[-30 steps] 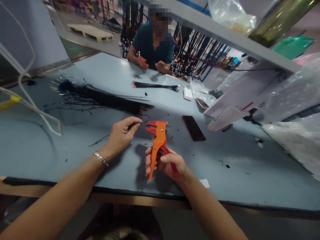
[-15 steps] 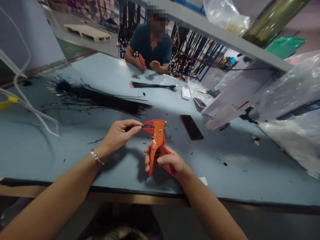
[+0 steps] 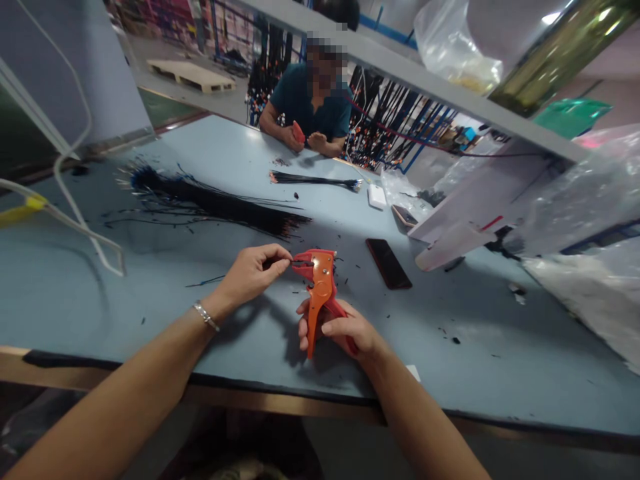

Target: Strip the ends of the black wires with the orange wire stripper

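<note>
Wire stripper (image 3: 323, 288) is held above the blue tabletop (image 3: 520, 380), between the near edge (image 3: 280, 390) and the black wire bundle (image 3: 225, 203), with surface extending to both sides. A phone (image 3: 389, 264) lies rightward. The right hand (image 3: 351, 328) grips the stripper; the left hand (image 3: 255, 270) pinches a thin wire (image 3: 293, 261) at its jaws.

2 wire bdls (image 3: 220, 202) on tbl (image 3: 520, 373), 1 orng tool (image 3: 323, 288), 2 phones (image 3: 389, 264)
</note>
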Action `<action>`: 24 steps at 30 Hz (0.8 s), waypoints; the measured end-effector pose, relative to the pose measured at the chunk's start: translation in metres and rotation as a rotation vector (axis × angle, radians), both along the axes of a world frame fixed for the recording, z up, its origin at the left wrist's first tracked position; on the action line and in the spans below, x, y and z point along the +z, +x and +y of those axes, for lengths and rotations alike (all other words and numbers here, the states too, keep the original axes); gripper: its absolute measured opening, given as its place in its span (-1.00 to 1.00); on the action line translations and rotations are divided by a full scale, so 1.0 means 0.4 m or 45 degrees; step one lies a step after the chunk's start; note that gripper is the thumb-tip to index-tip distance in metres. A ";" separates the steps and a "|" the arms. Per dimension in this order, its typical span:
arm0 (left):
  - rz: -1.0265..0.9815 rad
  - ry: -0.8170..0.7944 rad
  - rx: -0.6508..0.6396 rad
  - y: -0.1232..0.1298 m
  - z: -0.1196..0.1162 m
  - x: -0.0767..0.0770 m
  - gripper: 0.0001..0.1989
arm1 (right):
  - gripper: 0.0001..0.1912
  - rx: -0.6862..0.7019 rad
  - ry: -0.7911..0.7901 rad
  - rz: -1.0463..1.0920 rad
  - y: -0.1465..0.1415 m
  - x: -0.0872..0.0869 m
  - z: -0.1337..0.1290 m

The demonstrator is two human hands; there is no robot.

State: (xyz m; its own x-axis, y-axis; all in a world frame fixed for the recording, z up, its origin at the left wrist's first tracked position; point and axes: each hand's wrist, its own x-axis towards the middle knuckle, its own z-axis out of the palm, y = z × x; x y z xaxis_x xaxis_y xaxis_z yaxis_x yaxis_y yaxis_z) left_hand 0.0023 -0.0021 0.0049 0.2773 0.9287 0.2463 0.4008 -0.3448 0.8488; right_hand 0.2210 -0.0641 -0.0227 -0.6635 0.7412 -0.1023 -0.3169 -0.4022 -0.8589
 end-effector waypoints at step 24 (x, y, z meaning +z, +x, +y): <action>-0.122 -0.026 -0.084 0.000 -0.005 0.001 -0.73 | -0.67 -0.063 0.016 0.015 -0.007 0.007 -0.010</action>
State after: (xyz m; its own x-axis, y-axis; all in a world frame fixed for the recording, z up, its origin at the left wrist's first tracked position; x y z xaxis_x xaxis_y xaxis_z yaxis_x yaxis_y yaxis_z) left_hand 0.0023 -0.0040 0.0054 0.3138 0.9144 0.2556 0.2947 -0.3497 0.8893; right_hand 0.2181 -0.0680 -0.0199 -0.6268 0.7745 -0.0852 -0.3461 -0.3748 -0.8601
